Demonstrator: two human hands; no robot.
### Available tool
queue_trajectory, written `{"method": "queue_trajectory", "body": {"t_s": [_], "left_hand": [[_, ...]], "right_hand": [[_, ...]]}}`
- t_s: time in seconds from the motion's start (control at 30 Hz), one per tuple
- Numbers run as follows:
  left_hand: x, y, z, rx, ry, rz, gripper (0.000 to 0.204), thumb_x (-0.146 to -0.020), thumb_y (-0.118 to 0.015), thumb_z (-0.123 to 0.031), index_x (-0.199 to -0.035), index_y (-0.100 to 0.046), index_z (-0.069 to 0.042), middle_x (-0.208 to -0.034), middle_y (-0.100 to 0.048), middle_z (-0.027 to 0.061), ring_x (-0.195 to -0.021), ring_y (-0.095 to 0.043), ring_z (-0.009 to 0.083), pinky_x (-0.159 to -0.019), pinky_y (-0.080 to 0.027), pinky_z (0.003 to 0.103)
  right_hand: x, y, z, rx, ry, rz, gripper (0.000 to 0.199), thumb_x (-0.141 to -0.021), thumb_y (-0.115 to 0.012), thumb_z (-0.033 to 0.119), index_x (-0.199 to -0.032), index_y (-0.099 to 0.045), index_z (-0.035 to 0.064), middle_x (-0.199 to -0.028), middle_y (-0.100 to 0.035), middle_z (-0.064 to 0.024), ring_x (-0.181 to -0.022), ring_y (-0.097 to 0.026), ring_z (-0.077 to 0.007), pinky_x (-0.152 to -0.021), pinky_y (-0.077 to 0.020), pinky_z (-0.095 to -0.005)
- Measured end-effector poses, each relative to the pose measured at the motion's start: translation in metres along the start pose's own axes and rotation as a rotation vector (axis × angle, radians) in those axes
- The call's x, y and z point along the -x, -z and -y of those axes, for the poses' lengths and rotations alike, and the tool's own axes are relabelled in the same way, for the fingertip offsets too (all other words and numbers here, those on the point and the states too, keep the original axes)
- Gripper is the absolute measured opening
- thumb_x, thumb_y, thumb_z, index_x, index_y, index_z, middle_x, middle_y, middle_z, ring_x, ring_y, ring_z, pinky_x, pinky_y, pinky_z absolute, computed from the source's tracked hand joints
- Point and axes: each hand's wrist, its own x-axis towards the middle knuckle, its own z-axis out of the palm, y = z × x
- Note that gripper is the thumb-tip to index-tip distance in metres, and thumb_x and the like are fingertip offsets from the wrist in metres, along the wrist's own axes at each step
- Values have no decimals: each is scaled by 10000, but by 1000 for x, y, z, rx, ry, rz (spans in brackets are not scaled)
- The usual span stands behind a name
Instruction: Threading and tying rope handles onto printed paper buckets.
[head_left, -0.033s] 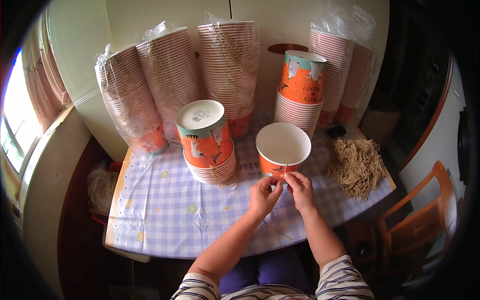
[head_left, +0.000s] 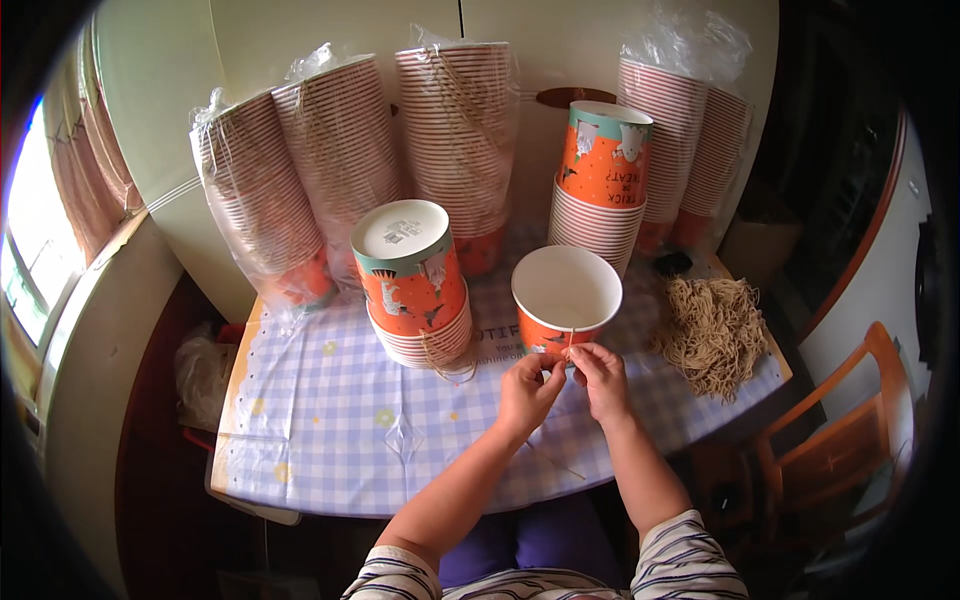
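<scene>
An orange paper cup (head_left: pixel 566 290) with a white inside stands upright on the checked tablecloth (head_left: pixel 330 420). A thin tan string (head_left: pixel 570 342) runs down from its near rim. My left hand (head_left: pixel 525 392) and my right hand (head_left: pixel 600 380) meet just in front of the cup, and the fingertips of both pinch this string against the cup's near side. To the left stands a short stack of upside-down orange cups (head_left: pixel 412 280) with a loop of string hanging at its base.
A pile of loose tan strings (head_left: pixel 712 330) lies at the right of the table. Another cup stack (head_left: pixel 603 170) stands behind. Tall plastic-wrapped cup stacks (head_left: pixel 460 130) line the back wall. A wooden chair (head_left: pixel 850 440) stands at the right.
</scene>
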Motion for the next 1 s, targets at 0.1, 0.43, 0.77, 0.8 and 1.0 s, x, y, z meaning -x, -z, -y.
{"method": "queue_trajectory", "body": {"t_s": [0.1, 0.43, 0.77, 0.8, 1.0], "left_hand": [[0, -1, 4, -11, 4, 4, 117, -830, -665, -102, -844, -663, 14, -602, -546, -47, -518, -389, 2, -453, -337, 199], [-1, -1, 23, 249, 166, 60, 108, -867, -644, -82, -893, -646, 23, -723, -613, -22, -622, -517, 18, -551, -416, 172], [-5, 4, 17, 526, 242, 123, 129, -888, -625, -99, -954, -631, 12, -809, -638, 15, -712, -551, 54, -652, -435, 186], [-5, 5, 16, 539, 246, 122, 133, -889, -624, -99, -968, -633, 7, -812, -638, 13, -699, -542, 47, -639, -431, 187], [-5, 0, -5, 584, 270, 131, 240, -867, -663, -119, -1058, -633, 22, -786, -611, -24, -672, -515, 27, -607, -423, 170]], "right_hand": [[-1, 2, -3, -75, -18, -2, 140, -865, -651, 202, -871, -676, 64, -733, -613, 49, -565, -427, -12, -505, -324, -182], [-3, 5, 1, -119, -78, -22, 80, -839, -655, 151, -838, -638, 72, -736, -608, 45, -571, -434, -18, -517, -334, -177], [-3, 10, 2, -42, -7, -15, 100, -872, -638, 139, -879, -631, 40, -755, -606, 51, -610, -449, 9, -519, -336, -164], [-3, 10, 3, -32, -2, -6, 103, -881, -631, 132, -893, -630, 30, -782, -615, 40, -644, -477, 1, -552, -367, -167], [-1, 9, 2, -21, 24, 85, 122, -902, -608, 117, -931, -628, 0, -858, -643, -5, -776, -561, -45, -701, -448, -189]]}}
